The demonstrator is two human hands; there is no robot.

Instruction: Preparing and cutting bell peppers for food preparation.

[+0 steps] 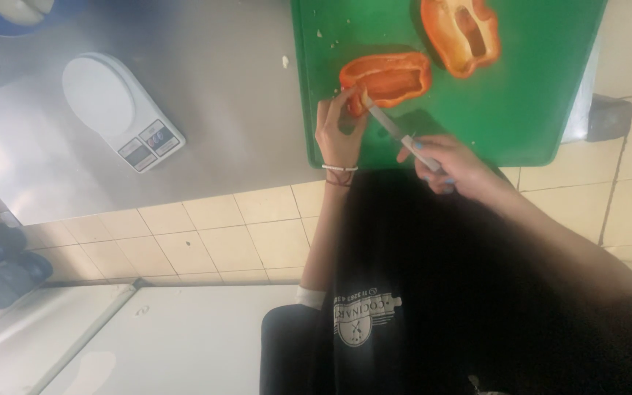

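Your left hand [339, 135] pins the near pepper half [388, 77] while your right hand [444, 162] clenches the knife [388, 124]; a slip could nick those fingertips [347, 95]

The far pepper half [461, 33] was cut off by the top edge; the knife [391, 128] handle sat hidden inside the right hand [444, 162]

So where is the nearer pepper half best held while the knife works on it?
Grip the pepper half at its left end, from the left, as the left hand does: it lies cut side up, and the knife in the right hand enters from the right.
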